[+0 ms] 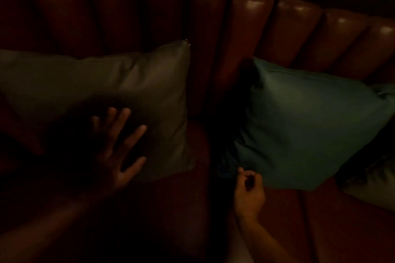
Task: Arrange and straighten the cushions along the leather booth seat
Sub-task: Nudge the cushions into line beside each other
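Left hand (116, 151) fingers spread flat on grey cushion (136, 92). Right hand (249, 191) pinches teal cushion (303, 126) near corner; suggest pulling it upright against backrest (213, 28).

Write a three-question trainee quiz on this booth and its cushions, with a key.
1. True or false: the left hand lies with straight, spread fingers on the olive cushion.
2. Which cushion is the right hand nearest? A) olive cushion B) teal cushion
3. What do both cushions lean against?

Key: 1 true. 2 B; its curled fingers sit at that cushion's lower corner, though a grip cannot be told. 3 The ribbed leather backrest.
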A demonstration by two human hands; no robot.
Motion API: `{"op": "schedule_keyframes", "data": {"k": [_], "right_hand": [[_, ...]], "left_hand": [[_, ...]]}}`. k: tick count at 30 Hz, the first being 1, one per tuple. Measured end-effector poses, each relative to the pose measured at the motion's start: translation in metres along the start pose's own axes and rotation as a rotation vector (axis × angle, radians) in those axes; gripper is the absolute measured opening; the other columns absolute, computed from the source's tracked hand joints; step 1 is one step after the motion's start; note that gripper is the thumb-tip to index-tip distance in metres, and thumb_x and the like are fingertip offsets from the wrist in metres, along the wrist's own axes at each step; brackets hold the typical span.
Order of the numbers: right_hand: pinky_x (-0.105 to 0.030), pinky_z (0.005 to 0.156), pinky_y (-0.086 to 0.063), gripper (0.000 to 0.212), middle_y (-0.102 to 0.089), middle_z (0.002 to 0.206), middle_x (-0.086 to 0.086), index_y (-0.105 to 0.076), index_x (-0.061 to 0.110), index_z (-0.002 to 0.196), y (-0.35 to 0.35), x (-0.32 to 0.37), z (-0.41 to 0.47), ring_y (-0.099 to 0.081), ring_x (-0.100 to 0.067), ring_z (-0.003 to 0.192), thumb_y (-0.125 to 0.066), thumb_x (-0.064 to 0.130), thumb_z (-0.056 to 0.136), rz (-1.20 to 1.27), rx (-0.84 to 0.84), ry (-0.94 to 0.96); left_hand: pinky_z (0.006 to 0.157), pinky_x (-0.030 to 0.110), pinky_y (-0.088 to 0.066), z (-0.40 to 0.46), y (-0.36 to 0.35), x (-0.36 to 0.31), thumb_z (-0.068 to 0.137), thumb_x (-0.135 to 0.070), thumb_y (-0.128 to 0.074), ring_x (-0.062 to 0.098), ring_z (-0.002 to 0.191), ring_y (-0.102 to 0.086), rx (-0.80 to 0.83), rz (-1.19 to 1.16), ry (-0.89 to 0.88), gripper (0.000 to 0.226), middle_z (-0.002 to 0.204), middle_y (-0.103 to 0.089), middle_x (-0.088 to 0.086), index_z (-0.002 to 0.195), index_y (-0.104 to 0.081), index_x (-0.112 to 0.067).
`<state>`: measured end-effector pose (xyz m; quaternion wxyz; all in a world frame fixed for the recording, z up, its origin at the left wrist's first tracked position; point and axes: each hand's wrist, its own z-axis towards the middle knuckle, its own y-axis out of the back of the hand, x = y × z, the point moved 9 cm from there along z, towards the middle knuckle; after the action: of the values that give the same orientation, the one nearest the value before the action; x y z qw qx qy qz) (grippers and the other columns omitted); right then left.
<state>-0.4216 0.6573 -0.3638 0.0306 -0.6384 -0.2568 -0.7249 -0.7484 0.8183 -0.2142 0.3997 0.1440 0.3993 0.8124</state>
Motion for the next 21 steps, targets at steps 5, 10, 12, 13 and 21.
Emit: {"op": "schedule_keyframes", "data": {"k": [5,10,12,13,21], "right_hand": [[-0.046,0.087,-0.052,0.051,-0.063,0.095,-0.003,-0.062,0.019,0.1,0.076,0.01,0.06,-0.063,-0.029,0.089,-0.056,0.068,0.085,-0.107,-0.069,0.156],[-0.043,0.109,-0.039,0.059,-0.051,0.124,-0.016,-0.057,0.005,0.128,0.153,0.059,0.128,-0.049,-0.032,0.121,-0.065,0.045,0.085,-0.099,-0.236,0.341],[-0.037,0.119,-0.032,0.082,-0.041,0.143,-0.02,-0.045,0.008,0.145,0.174,0.054,0.156,-0.041,-0.03,0.136,-0.067,0.054,0.081,-0.028,-0.223,0.263],[-0.032,0.121,-0.026,0.096,-0.035,0.152,-0.019,-0.037,0.01,0.152,0.178,0.048,0.169,-0.033,-0.026,0.144,-0.067,0.062,0.077,-0.022,-0.175,0.213],[-0.036,0.115,-0.043,0.105,-0.054,0.149,0.015,-0.027,0.039,0.158,0.152,0.021,0.233,-0.054,-0.001,0.133,-0.084,0.06,0.072,0.09,0.364,0.104]], "left_hand": [[0.119,0.02,-0.025,0.048,-0.056,-0.08,0.084,-0.045,-0.065,-0.003,0.146,-0.029,0.058,-0.544,0.248,0.081,0.156,-0.039,0.003,0.153,-0.038,-0.014],[0.12,0.04,-0.032,0.072,-0.14,-0.131,0.071,-0.048,-0.084,0.009,0.148,-0.027,0.313,-0.956,0.684,0.121,0.165,-0.023,-0.005,0.157,0.001,-0.043],[0.12,0.035,-0.029,0.083,-0.162,-0.153,0.064,-0.041,-0.092,0.005,0.145,-0.023,0.397,-1.029,0.714,0.137,0.167,-0.015,-0.003,0.156,0.009,-0.042],[0.117,0.029,-0.028,0.09,-0.17,-0.16,0.063,-0.035,-0.095,0.002,0.142,-0.022,0.406,-1.051,0.737,0.141,0.168,-0.012,-0.002,0.156,0.011,-0.04],[0.109,0.015,-0.035,0.128,-0.208,-0.186,0.04,-0.039,-0.097,0.007,0.144,-0.033,0.395,-1.036,0.731,0.156,0.163,-0.023,-0.007,0.16,0.003,-0.024]]}}
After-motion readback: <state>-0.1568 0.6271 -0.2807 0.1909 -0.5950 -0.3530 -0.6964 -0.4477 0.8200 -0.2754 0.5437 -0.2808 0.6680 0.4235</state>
